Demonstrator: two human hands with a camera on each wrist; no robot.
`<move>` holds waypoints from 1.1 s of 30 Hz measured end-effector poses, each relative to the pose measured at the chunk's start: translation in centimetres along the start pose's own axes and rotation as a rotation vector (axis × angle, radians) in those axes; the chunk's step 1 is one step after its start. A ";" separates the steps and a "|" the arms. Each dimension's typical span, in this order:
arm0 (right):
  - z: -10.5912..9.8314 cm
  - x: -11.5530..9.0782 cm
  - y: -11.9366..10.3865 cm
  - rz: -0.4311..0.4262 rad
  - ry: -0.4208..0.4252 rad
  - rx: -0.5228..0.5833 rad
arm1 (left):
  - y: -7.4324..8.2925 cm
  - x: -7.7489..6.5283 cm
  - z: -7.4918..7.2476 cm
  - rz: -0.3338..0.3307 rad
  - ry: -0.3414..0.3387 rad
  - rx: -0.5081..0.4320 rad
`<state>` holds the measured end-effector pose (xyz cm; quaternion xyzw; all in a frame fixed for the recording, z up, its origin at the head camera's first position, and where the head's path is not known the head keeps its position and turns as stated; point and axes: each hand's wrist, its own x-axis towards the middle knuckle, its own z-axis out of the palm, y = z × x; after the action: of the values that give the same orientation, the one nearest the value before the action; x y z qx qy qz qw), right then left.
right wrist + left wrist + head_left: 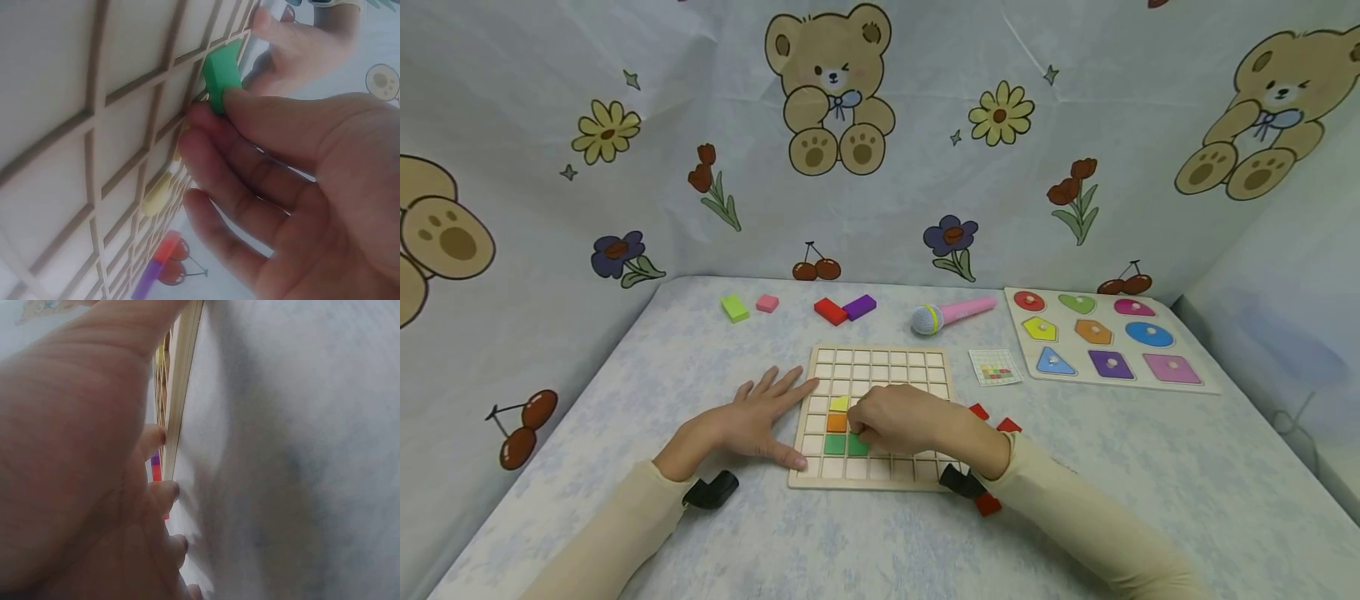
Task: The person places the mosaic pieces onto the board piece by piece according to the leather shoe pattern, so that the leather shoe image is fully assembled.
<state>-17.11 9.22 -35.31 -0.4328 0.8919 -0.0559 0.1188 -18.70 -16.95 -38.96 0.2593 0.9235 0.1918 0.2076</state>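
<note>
A wooden grid board lies on the table with coloured blocks in its left squares: a yellow block, an orange block and a green block. My right hand reaches over the board, thumb and index finger pinching a second green block at the grid beside the first one. My left hand lies with fingers spread at the board's left side, its thumb and a fingertip touching the frame. From the left wrist, the board's edge shows beside the fingers.
Red blocks lie right of the board, partly behind my right forearm. Farther back are a lime block, a pink block, a red block, a purple block, a toy microphone, a pattern card and a shape puzzle.
</note>
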 end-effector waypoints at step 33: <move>-0.8 -0.8 3.2 0.101 0.003 0.043 | 0.1 0.0 0.0 0.001 0.006 -0.012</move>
<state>-19.28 11.78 -35.02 -0.3847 0.9113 -0.0695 0.1294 -18.59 -16.87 -38.93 0.2581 0.9228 0.1982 0.2061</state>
